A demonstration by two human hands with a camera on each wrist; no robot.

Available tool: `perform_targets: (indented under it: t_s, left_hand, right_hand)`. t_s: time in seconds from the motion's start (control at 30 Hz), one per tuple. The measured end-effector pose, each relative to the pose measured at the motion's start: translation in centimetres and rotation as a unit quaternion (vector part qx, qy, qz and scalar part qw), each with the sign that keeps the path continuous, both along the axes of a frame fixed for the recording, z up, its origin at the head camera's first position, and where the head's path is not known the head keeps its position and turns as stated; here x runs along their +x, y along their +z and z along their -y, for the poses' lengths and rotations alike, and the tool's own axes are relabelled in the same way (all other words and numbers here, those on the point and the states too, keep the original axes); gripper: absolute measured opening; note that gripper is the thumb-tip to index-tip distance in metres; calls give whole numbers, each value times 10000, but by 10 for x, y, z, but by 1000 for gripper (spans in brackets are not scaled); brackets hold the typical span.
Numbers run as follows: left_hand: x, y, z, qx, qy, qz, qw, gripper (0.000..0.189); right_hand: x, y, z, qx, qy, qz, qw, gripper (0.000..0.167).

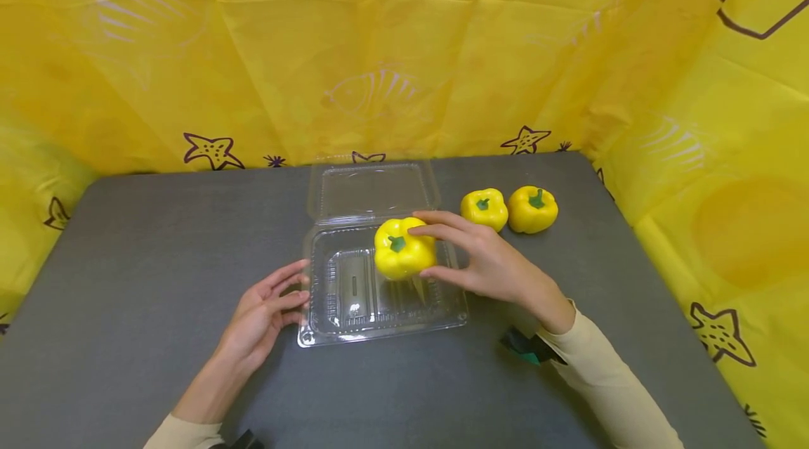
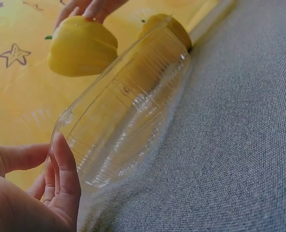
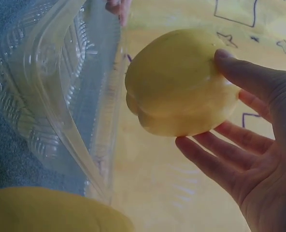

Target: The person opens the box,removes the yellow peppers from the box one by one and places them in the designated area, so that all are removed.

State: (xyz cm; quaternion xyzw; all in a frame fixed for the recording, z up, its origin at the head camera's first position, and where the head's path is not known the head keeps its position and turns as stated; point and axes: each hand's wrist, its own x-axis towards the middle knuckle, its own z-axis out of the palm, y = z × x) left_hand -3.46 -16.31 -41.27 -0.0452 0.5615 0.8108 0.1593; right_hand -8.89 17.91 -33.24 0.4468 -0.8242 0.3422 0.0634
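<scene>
My right hand (image 1: 489, 263) holds a yellow bell pepper (image 1: 398, 259) with a green stem between thumb and fingers. The pepper hangs above the base of a clear plastic clamshell container (image 1: 354, 333); in the right wrist view the held pepper (image 3: 177, 87) is apart from the container's rim (image 3: 61, 116). On the left side, my left hand (image 1: 255, 315) pinches the container's rim, with thumb and fingers (image 2: 65, 169) on either side of it in the left wrist view. The container's lid (image 1: 373, 192) lies folded back, away from me.
Two more yellow bell peppers, one (image 1: 483, 206) beside the other (image 1: 534, 210), sit on the grey table (image 1: 158, 252) right of the lid. A yellow cloth (image 1: 272, 69) with starfish and fish drawings hangs behind the table and along its sides.
</scene>
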Motion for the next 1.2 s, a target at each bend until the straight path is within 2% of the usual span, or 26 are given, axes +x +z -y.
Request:
perform_targets:
  t_s: [0.3,0.67,1.03,1.2]
  left_hand:
    - [0,0,-2,-68,134,9,9999,47]
    - [0,0,-3,-31,157,30,9999,46]
    - [0,0,-3,-53,164,67,9998,46]
    - [0,0,-4,-73,179,105,9998,46]
  right_hand:
    - [2,3,-9,-49,-224,-24,9997,60]
    - [6,1,-17,-169,-245,1,9996,55]
    - [12,0,-26,-206,-615,220,9977,56]
    - [12,-1,-29,-362,-628,220,9971,56]
